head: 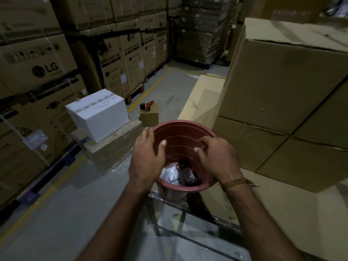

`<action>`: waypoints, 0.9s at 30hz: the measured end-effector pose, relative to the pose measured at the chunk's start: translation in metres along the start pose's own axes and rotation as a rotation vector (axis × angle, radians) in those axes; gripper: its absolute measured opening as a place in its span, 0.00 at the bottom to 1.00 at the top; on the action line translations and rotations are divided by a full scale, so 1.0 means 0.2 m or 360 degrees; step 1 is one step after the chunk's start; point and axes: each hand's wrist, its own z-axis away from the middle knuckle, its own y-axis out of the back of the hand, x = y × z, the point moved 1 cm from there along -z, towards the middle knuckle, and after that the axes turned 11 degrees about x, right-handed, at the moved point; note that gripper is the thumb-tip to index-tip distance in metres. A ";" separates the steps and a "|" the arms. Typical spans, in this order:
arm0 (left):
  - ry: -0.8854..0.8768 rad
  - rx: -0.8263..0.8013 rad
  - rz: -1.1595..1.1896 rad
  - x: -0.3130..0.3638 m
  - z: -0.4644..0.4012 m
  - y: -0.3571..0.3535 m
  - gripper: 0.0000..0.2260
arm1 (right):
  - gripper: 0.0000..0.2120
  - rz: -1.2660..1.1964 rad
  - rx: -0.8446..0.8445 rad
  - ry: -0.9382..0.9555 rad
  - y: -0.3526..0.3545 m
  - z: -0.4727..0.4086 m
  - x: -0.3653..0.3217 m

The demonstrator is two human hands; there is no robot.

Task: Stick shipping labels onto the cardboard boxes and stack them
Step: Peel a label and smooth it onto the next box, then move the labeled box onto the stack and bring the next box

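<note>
Shipping labels [172, 175], seen as small white printed slips among darker items, lie at the bottom of a round reddish-brown plastic bucket [183, 132], which is taken as the landmark. Over the bucket's left rim the left hand [147, 154] is spread, its fingers relaxed and fairly straight, the thumb reaching inside the wall; nothing is gripped by it. Over the bucket's right side the right hand [216, 159] is held with fingers curled (whether something small is pinched between them cannot be told). A gold-coloured chain bracelet [235, 183] is worn on the right wrist. Beyond the bucket and to its left, a white rectangular cardboard box [99, 114] with handwriting on top is set on a plastic-wrapped brown carton [116, 144]. Just behind the bucket a small brown cardboard box [149, 114] is seen with a red-handled tool [147, 105] on it. Right of the bucket, large plain brown cardboard boxes [282, 87] are stacked.
</note>
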 end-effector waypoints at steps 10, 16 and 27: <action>-0.0415 0.0014 0.0351 0.18 0.12 0.04 0.21 | 0.10 -0.0212 0.0207 0.0021 0.14 0.22 0.11; -0.0603 -0.0152 0.0635 0.40 0.26 -0.01 0.17 | 0.11 -0.0186 0.0400 -0.0225 0.31 0.48 0.35; -0.0653 -0.0411 0.0925 1.08 0.83 -0.24 0.11 | 0.11 0.0003 0.0562 -0.0530 0.90 1.01 1.06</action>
